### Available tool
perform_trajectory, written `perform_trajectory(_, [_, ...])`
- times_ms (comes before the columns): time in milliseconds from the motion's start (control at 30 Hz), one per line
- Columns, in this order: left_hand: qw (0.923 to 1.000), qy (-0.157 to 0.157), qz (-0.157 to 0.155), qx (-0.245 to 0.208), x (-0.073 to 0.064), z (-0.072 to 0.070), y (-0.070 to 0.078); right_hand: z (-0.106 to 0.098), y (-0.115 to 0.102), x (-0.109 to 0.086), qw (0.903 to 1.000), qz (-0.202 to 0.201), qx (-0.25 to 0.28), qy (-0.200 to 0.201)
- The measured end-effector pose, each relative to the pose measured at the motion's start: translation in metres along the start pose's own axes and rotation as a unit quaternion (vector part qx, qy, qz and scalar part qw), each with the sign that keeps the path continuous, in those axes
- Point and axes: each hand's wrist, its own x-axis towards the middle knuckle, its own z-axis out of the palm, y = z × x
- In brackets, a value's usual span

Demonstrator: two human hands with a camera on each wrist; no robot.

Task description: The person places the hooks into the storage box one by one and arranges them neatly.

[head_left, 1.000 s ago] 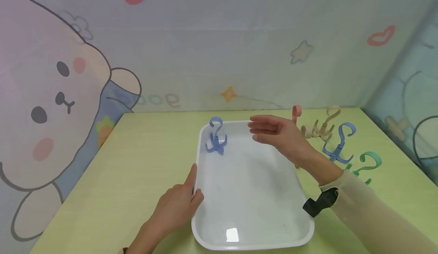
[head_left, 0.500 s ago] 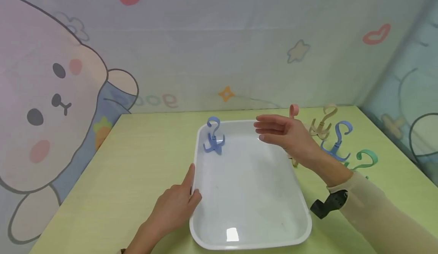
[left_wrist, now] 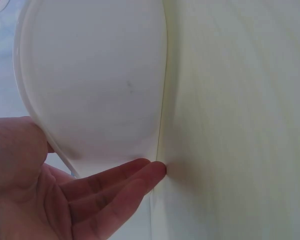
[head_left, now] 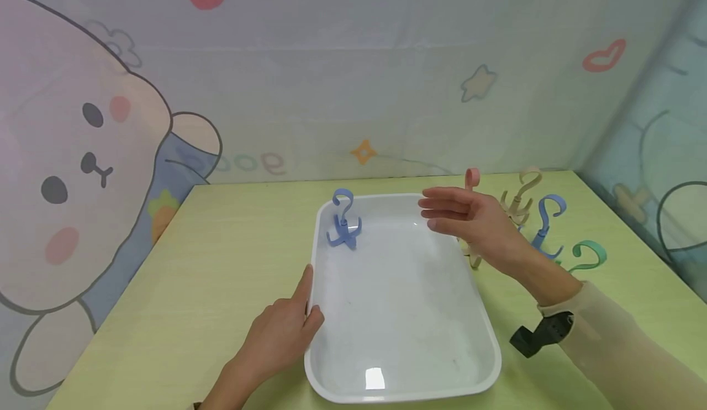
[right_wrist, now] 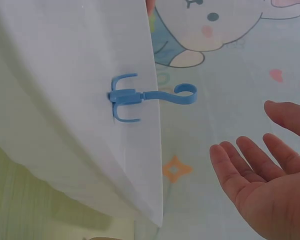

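A white tray [head_left: 403,318] lies lengthwise on the table. My left hand [head_left: 282,330] grips its left side, thumb over the rim and fingers along the outer wall; in the left wrist view those fingertips [left_wrist: 157,170] meet the tray's lower edge. Inside the tray's far left corner, a blue rotating multi-claw hook [head_left: 345,232] stands with its curved top up. My right hand [head_left: 480,220] is held above the tray's right rim, fingers extended and apart from the thumb, holding nothing. In the right wrist view the blue hook lies well away from that hand [right_wrist: 270,180].
Right of the tray stand more claw hooks: a pink one [head_left: 472,178] mostly hidden behind the right hand, a beige one [head_left: 519,204], a blue one [head_left: 544,229] and a green one [head_left: 590,255]. Another beige piece [head_left: 474,258] shows under the hand. A printed cloth [head_left: 309,91] hangs behind the table.
My right hand has drifted to the right, away from the blue hook in the tray, now overlapping the right-hand hooks more. The left hand stays on the tray; the whole view has shifted slightly.
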Motion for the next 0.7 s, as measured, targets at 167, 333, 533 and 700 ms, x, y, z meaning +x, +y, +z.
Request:
perform_trajectory(167, [1.0, -0.004, -0.004, 0.0, 0.0, 0.0, 0.0, -0.003, 0.0, -0.006, 0.9997, 0.003, -0.022, 0.009])
perform_trajectory(333, [1.0, -0.004, -0.004, 0.0, 0.0, 0.0, 0.0, -0.005, 0.004, -0.011, 0.9996, 0.006, -0.025, 0.013])
perform_trajectory(533, [1.0, -0.003, 0.0, 0.001, 0.0, 0.0, 0.0, -0.009, 0.009, -0.018, 0.9999, -0.004, -0.006, 0.014])
perform_trajectory(700, [1.0, 0.0, 0.001, 0.005, 0.0, 0.0, 0.0, -0.013, 0.013, -0.023, 0.9996, -0.002, -0.019, 0.021])
